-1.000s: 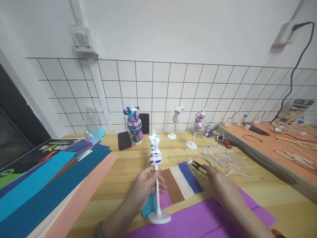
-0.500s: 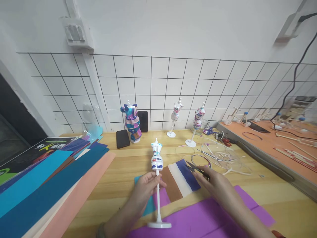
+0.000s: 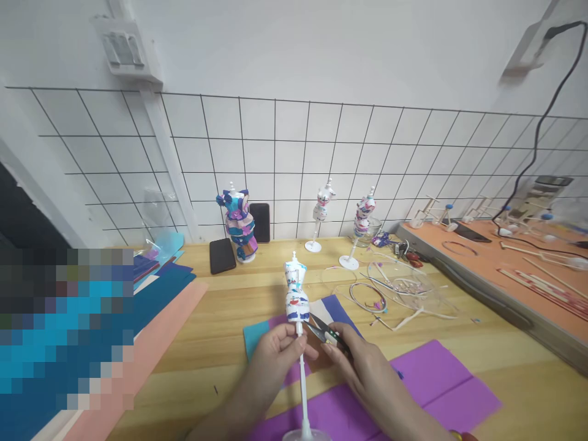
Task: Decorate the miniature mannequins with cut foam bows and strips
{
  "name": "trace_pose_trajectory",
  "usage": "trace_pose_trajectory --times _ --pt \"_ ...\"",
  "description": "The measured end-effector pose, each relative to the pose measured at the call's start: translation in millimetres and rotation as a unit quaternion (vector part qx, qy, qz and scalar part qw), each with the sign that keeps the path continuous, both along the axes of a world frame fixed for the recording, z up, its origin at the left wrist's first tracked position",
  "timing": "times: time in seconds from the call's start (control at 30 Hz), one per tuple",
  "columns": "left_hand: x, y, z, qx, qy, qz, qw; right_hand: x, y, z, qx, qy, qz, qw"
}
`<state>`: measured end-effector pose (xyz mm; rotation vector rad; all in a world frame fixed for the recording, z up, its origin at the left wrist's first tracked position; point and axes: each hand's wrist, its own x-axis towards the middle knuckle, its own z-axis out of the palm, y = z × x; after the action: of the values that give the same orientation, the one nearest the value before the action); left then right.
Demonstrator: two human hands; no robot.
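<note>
My left hand (image 3: 278, 349) is closed round the white pole of a small mannequin stand (image 3: 297, 298), whose torso is wrapped in white, blue and red patterned fabric; its round base sits at the bottom edge of the view. My right hand (image 3: 356, 361) grips small black thread snips (image 3: 321, 331), their tips pointing at the bottom of the torso, close beside the pole. Purple felt sheets (image 3: 432, 383) lie under both hands, with teal, brown and blue pieces partly hidden behind them.
Three dressed mini mannequins (image 3: 239, 223) (image 3: 320, 211) (image 3: 361, 223) stand by the wire grid wall, with two black phones (image 3: 219, 255). Wire loops and a clear dish (image 3: 399, 285) lie right of centre. An orange board (image 3: 505, 269) holds wooden sticks. Coloured felt sheets (image 3: 160, 306) are stacked on the left.
My right hand picked up the snips from beside the wire loops and brought them left to the mannequin. My left hand shifted the mannequin slightly right.
</note>
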<state>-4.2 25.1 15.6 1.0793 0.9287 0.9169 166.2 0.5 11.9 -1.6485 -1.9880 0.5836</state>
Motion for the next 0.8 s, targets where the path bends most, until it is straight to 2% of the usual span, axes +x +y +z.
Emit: trace_pose_trajectory --times 0.23,0.47,0.8 --pt "0 2 -7.1 -0.025 -0.013 -0.019 0.999 -1 -1 -3.9 0.045 0.017 -0.007 0.999" --pt "15 -11 -6.4 -0.047 0.019 -0.024 0.998 -7 -3 -0.8 0.034 0.014 0.003 0.999" --pt "11 -8 -5.2 -0.037 0.040 0.021 0.998 -5 -7 6.9 0.015 0.030 0.016 0.999"
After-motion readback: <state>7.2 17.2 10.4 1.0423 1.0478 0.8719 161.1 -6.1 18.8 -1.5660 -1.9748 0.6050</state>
